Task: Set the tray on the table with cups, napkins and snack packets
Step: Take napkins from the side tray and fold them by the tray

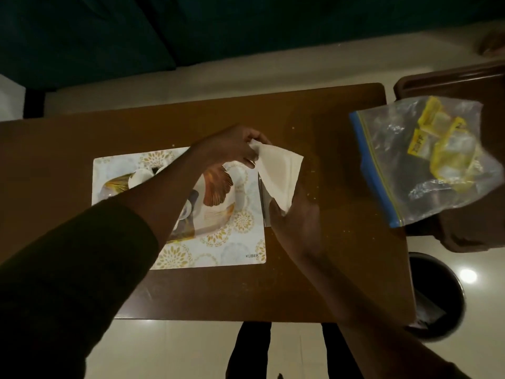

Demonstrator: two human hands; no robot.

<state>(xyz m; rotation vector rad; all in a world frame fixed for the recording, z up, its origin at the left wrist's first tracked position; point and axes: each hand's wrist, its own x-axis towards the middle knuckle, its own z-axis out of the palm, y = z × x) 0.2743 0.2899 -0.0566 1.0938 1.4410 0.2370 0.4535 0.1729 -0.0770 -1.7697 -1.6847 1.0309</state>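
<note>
Tabletop: brown; we stand at its near edge. Tray: patterned, at centre. Bag: snack packets inside, off tabletop's right end. Napkin: above tray's right edge, our left hand and right hand each in a closed grip on it.

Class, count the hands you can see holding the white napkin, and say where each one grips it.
2. The left hand pinches the napkin at its top corner; the right hand holds its bottom corner.
</note>
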